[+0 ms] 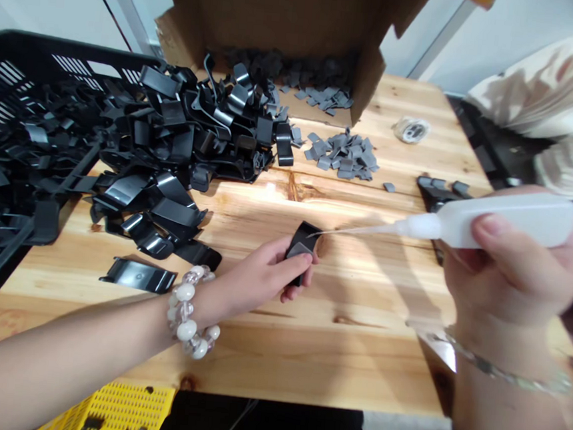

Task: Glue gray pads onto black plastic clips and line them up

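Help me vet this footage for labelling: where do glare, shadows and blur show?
Head view: glare whitens the tabletop beyond the left hand; black parts carry highlights. Head view: the right hand looks slightly blurred, with shadow on the tabletop to its left. Head view: pale fabric at right looks soft.

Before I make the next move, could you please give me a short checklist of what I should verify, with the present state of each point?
1. Left hand holding the black clip: ok.
2. Gray piece lying flat and fixed on the clip: cannot tell; the hand partly hides the area.
3. Right hand gripping the white bottle: ok.
4. Nozzle aimed at the clip: ok; its tip overlaps the clip in this view, but contact cannot be told.
5. Liquid on the clip: cannot tell; too small to see.
6. Spare gray pieces on the table: ok, piled in front of the carton.
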{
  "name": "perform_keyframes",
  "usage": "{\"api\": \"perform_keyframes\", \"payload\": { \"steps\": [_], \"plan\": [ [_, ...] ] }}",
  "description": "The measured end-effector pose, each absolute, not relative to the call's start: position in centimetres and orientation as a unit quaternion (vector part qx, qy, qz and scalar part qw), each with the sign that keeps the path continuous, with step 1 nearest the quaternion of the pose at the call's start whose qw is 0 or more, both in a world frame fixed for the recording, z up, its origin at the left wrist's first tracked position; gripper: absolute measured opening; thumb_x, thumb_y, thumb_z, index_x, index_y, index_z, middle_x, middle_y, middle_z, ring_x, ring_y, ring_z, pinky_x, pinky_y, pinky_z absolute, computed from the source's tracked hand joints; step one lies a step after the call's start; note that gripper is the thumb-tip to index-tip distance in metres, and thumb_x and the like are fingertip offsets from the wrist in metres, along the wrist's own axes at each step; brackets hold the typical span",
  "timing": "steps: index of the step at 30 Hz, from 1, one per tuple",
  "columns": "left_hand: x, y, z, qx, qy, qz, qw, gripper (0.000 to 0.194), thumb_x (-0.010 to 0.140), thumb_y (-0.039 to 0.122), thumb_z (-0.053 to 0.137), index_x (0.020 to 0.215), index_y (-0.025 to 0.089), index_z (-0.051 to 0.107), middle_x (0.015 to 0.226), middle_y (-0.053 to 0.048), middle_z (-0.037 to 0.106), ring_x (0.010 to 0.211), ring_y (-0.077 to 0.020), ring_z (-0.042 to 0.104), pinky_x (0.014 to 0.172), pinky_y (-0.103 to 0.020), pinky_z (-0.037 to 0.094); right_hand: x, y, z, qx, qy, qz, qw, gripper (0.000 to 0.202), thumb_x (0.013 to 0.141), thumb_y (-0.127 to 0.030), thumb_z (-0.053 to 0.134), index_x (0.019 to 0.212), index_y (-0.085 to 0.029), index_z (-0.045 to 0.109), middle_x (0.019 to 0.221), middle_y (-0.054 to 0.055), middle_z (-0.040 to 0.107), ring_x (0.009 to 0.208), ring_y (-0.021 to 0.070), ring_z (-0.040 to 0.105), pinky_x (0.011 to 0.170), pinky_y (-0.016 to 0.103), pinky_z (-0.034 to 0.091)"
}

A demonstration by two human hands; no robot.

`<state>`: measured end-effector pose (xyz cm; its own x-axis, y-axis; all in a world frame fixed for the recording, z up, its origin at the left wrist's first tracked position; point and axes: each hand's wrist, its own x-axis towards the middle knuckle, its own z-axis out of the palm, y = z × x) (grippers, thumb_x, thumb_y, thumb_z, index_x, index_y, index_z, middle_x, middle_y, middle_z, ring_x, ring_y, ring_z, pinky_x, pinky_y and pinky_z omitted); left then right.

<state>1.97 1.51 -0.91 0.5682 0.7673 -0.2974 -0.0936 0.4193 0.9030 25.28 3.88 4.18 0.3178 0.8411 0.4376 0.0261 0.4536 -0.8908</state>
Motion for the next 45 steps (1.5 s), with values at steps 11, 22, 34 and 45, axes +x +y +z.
{"api": "perform_keyframes", "payload": {
  "steps": [11,22,34,45],
  "plan": [
    [2.06,1.59,-1.10,0.463,0.365,0.286,0.755,0.018,0.092,0.033,0.049,0.093,0.015,0.051,0.074,0.003,0.055,0.054,-0.0055,0.049,0.050,-0.021,0.040,25.37,3.75,4.20,-0.408,-0.528,0.302,0.681,0.019,0.055,-0.016,0.079,0.064,-0.016,0.062,0.049,-0.004,0.049,0.034,0.0072,0.036,0.025,0.024,0.015],
    [1.89,1.45,-1.23,0.469,0.362,0.285,0.753,0.019,0.092,0.035,0.049,0.093,0.016,0.052,0.075,0.003,0.055,0.054,-0.0054,0.048,0.051,-0.021,0.040,25.33,3.78,4.15,-0.402,-0.543,0.294,0.676,0.022,0.055,-0.020,0.080,0.064,-0.015,0.061,0.050,-0.004,0.049,0.036,0.0075,0.037,0.027,0.026,0.015],
    [2.06,1.51,-0.90,0.464,0.373,0.285,0.751,0.019,0.091,0.035,0.051,0.089,0.016,0.051,0.073,0.003,0.056,0.052,-0.0066,0.050,0.048,-0.021,0.042,24.98,3.87,4.32,-0.400,-0.538,0.262,0.694,0.026,0.053,-0.024,0.080,0.057,-0.016,0.055,0.048,-0.004,0.044,0.034,0.0058,0.031,0.026,0.024,0.010],
    [2.08,1.63,-0.90,0.433,0.389,0.266,0.768,0.015,0.091,0.030,0.049,0.085,0.016,0.048,0.073,0.002,0.057,0.043,-0.0055,0.053,0.038,-0.019,0.046,25.37,3.55,3.93,-0.412,-0.576,0.194,0.678,0.024,0.052,-0.025,0.084,0.064,-0.017,0.065,0.058,-0.001,0.057,0.048,0.0106,0.045,0.042,0.028,0.026]
  ]
}}
